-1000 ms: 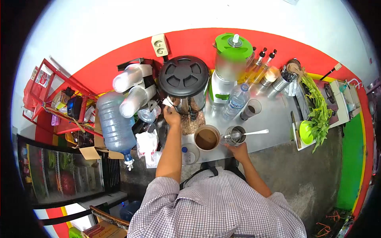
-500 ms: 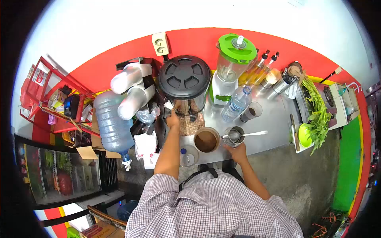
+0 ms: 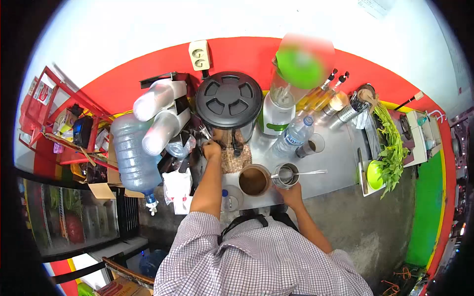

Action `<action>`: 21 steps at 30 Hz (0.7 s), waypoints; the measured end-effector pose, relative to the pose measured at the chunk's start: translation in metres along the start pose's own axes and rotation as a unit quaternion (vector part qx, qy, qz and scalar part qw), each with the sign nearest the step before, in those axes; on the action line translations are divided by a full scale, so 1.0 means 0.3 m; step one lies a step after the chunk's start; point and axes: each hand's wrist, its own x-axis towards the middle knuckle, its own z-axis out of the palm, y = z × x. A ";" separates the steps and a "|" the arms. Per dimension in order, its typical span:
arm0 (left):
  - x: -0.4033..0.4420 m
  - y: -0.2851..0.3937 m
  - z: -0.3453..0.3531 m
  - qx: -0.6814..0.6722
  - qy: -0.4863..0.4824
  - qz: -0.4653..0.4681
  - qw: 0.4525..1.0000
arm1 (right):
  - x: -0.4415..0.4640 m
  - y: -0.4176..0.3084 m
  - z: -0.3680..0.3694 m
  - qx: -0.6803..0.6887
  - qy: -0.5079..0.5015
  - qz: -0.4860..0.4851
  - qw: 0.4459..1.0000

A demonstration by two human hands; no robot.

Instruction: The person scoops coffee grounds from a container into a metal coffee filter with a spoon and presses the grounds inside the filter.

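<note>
1. Reference: all clock positions are using the brown-liquid tub (image 3: 254, 180) as centre. The tub is standing on the near part of the steel tabletop (image 3: 335, 163).
2. Right hand (image 3: 291, 192): it is resting against the near wall of the metal cup (image 3: 285, 181), at 4 o'clock. Its fingers are partly hiding under the cup; whether the grip is closed on it cannot be told.
3. Metal cup: it is standing at 3 o'clock, just beside the tub. A metal spoon (image 3: 312, 172) is leaning inside, its handle pointing toward 3 o'clock over the rim.
4. Left hand (image 3: 211, 150): it is hovering or resting at 10 o'clock, near the lower side of the black-lidded dispenser (image 3: 229, 101). Its fingers are curling away from view; grip width and contents cannot be told.
5. Dispenser: it is standing between 11 and 12 o'clock, its black spigot (image 3: 237, 148) facing the person. A brown mottled mat (image 3: 237, 165) is lying below the spigot at 11 o'clock.
6. Surroundings: a blue-capped clear container (image 3: 232, 200) is sitting at 8 o'clock. A plastic water bottle (image 3: 295, 138) is standing between 1 and 2 o'clock, and a glass with dark contents (image 3: 311, 146) at 2 o'clock.
</note>
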 end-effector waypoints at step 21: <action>-0.748 -0.284 -0.728 0.228 -0.244 0.245 0.910 | 0.048 0.028 -0.053 0.017 -0.093 -0.082 0.992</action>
